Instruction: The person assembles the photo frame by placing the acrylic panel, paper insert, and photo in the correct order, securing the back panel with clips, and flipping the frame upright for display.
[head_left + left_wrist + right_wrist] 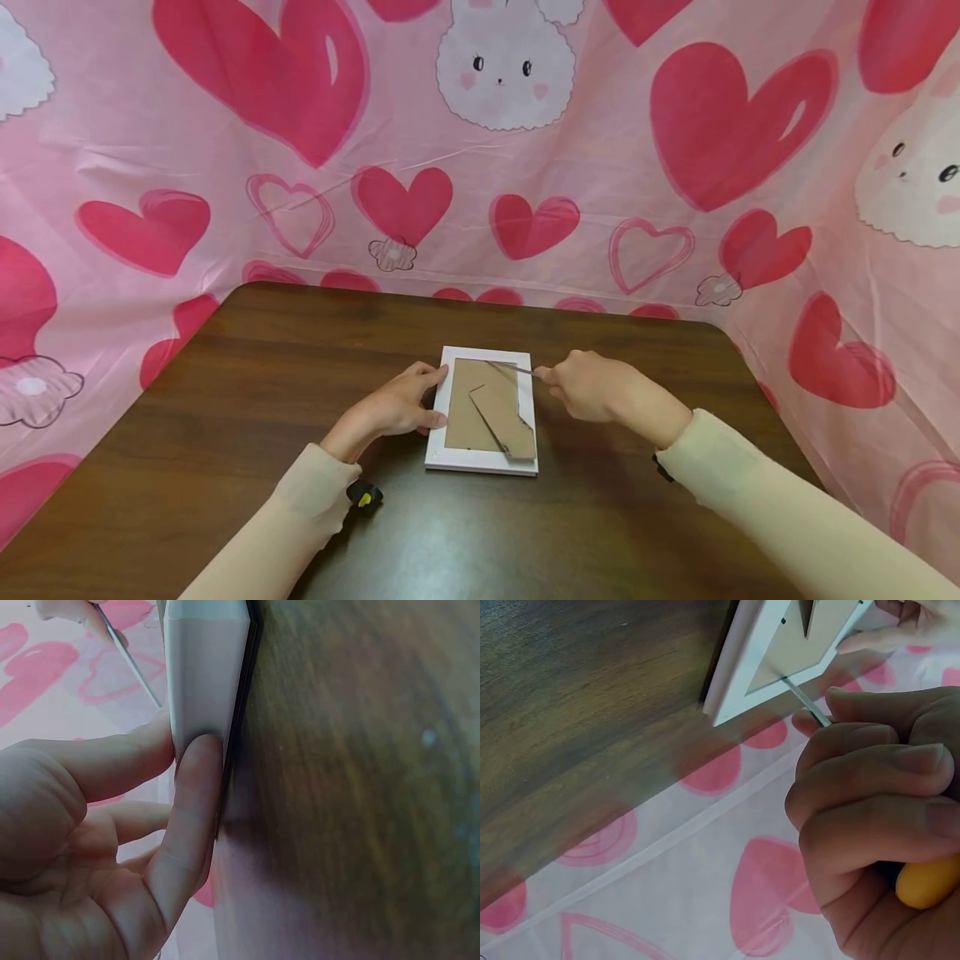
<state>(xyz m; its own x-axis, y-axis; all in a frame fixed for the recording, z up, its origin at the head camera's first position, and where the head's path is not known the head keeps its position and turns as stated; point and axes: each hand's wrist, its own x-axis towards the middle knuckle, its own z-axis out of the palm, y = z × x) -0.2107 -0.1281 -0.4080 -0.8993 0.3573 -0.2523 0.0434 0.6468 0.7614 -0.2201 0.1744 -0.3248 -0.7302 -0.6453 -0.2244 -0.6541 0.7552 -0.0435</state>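
Observation:
A white picture frame (480, 461) lies back side up on the table, its brown backing board (462, 417) and cardboard stand flap (504, 421) showing. My left hand (401, 402) holds the frame's left edge, thumb near the lower part and a finger higher up. In the left wrist view its fingers press on the frame's white side (206, 675). With curled fingers my right hand (592, 386) grips a screwdriver, its yellow handle end (930, 883) showing under the palm. The thin metal shaft (807, 702) reaches over the border, its tip at the backing's top edge.
The frame rests on a dark brown wooden table (300, 367). Behind and beside the table hangs a pink cloth (420, 142) printed with hearts and rabbit faces. A black strap piece (365, 497) sits at the left wrist.

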